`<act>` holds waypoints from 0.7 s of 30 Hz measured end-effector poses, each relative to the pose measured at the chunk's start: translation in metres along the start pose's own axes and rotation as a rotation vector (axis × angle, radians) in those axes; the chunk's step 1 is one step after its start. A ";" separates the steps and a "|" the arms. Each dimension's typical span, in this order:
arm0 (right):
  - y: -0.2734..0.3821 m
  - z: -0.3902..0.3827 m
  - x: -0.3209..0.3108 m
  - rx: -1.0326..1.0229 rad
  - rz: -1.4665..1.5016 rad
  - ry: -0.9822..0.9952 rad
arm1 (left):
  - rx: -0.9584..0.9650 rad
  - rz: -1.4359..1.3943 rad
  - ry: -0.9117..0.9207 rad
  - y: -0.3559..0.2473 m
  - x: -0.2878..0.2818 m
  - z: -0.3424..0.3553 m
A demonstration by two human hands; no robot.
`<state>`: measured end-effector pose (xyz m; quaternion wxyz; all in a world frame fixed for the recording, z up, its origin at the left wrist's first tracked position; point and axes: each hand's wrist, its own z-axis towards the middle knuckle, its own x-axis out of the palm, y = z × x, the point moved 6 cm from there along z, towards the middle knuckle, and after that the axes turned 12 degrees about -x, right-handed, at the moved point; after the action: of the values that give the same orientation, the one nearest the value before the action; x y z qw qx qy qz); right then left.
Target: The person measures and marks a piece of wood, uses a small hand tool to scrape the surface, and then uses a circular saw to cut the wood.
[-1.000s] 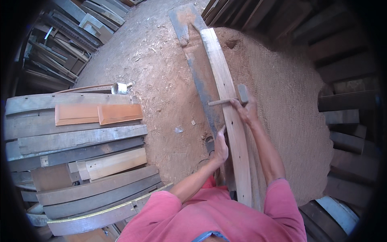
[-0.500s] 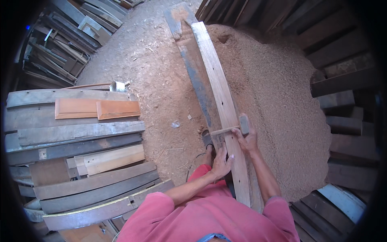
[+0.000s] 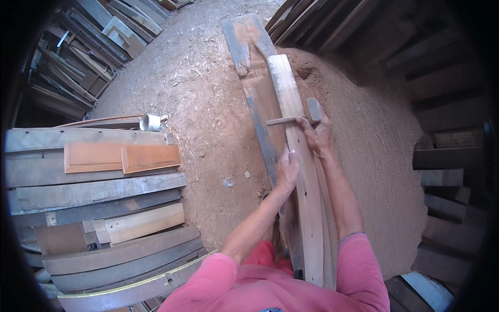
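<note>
A long pale wooden plank (image 3: 307, 218) runs away from me, lying on a worn, sawdust-covered board (image 3: 262, 136). My right hand (image 3: 318, 132) is closed around a wooden marking gauge (image 3: 315, 109) at the plank's right side. The gauge's block sits by the right edge, and its thin stem crosses the plank and sticks out past the left edge. Nearer to me, my left hand (image 3: 287, 169) grips the plank's left edge; its fingertips are partly hidden there.
Stacked planks and two orange-brown wooden panels (image 3: 150, 158) lie to the left, with a white can (image 3: 150, 122) behind them. A large sawdust heap (image 3: 374, 171) spreads on the right, edged by dark timber (image 3: 449, 158). More boards (image 3: 78, 62) lean at the far left.
Both hands have moved farther away along the plank, the right carrying the marking gauge with it. The left hand went from lying over the plank to gripping its left edge.
</note>
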<state>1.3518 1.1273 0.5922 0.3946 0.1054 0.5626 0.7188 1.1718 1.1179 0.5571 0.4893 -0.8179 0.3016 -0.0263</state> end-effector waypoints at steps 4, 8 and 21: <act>-0.015 0.048 0.020 0.004 0.119 -0.082 | 0.199 0.232 -0.279 -0.017 0.011 -0.007; -0.015 0.088 0.024 -0.052 0.103 -0.071 | 0.179 0.284 -0.238 -0.022 0.015 -0.010; 0.001 0.035 0.008 -0.022 -0.057 0.007 | 0.213 0.238 -0.252 -0.025 0.009 -0.006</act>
<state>1.3669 1.1580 0.6024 0.4142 0.0822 0.5587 0.7138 1.1892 1.1172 0.5784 0.6068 -0.7169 0.3278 0.1024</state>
